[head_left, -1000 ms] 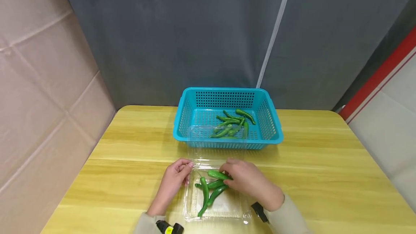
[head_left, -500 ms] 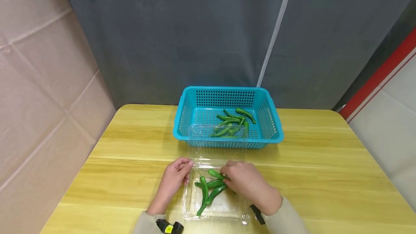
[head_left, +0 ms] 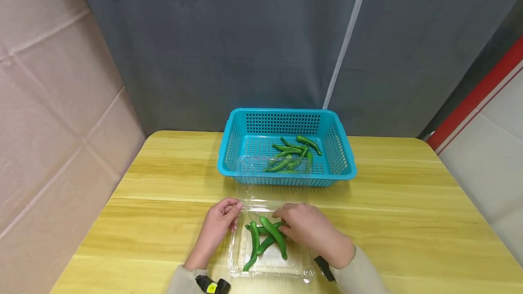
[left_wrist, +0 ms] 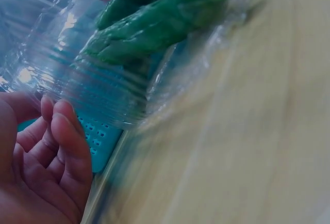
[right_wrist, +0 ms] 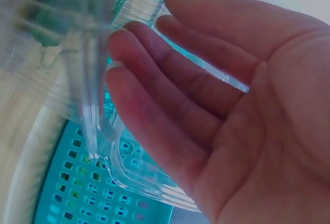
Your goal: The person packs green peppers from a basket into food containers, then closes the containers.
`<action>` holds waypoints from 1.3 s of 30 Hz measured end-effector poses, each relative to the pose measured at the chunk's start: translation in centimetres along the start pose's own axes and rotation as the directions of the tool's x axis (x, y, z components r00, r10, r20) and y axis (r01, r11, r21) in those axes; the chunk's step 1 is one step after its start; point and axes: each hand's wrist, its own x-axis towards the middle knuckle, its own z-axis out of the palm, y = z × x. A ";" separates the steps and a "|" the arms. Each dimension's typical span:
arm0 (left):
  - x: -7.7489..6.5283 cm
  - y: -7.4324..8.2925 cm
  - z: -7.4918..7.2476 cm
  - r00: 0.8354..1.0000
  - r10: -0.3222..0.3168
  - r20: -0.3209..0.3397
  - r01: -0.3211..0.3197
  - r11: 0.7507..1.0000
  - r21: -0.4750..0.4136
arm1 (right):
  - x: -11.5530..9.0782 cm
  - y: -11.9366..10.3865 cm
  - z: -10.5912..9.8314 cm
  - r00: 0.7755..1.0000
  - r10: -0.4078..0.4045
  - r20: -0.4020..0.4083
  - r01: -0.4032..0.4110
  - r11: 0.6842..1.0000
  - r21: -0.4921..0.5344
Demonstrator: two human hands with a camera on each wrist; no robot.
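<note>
A clear plastic clamshell container (head_left: 271, 269) lies open on the table, its lid (head_left: 273, 189) raised toward the back. Several green chili peppers (head_left: 273, 235) lie crossed in its base, one slanting over the others. My left hand (head_left: 220, 221) pinches the container's left edge near the hinge; in the left wrist view, thumb and fingertips of the hand (left_wrist: 49, 152) meet at the clear rim. Over the right side of the base is my right hand (head_left: 308, 226), close to the peppers' right ends. In the right wrist view its fingers (right_wrist: 170, 95) are loosely extended with nothing between them.
A blue plastic basket (head_left: 347, 173) stands at the back of the wooden table (head_left: 163, 185), with more green peppers (head_left: 288, 153) inside. The container's lid overlaps the basket's front rim in the head view. A dark curtain (head_left: 220, 49) hangs behind.
The pepper in my right hand has swung from lying sideways to slanting across the others, and the fingers have let it go. My left hand has stayed at the container's edge.
</note>
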 end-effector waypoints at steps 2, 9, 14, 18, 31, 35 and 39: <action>-0.1 0.3 0.0 1.000 -0.008 0.007 0.008 1.000 -0.004 | 0.0 0.1 0.0 1.000 -0.002 0.008 0.002 1.000 0.020; -1.1 2.3 0.1 1.000 -0.009 0.030 0.009 1.000 0.005 | -0.1 0.2 -0.8 1.000 -0.008 -0.015 0.009 0.997 0.079; -1.3 2.8 0.1 0.999 -0.015 0.032 0.014 1.000 0.009 | -0.3 0.6 -2.3 0.993 -0.019 -0.119 0.029 0.996 0.088; -1.3 2.7 0.1 0.999 -0.016 0.029 0.016 1.000 -0.002 | -0.4 1.4 -4.1 0.980 -0.004 -0.196 0.017 0.998 0.064; -1.3 2.6 0.0 0.999 -0.010 0.033 0.011 1.000 -0.011 | 0.5 4.3 -10.3 0.944 0.177 -0.278 -0.190 0.982 -0.020; -1.4 2.6 0.0 0.999 -0.011 0.039 0.011 1.000 -0.007 | 1.4 5.4 -11.2 0.951 0.222 -0.215 -0.240 0.969 -0.059; -1.3 2.3 0.0 0.999 -0.013 0.048 0.013 1.000 -0.007 | 2.6 6.8 -11.6 0.955 0.281 -0.096 -0.288 0.954 -0.077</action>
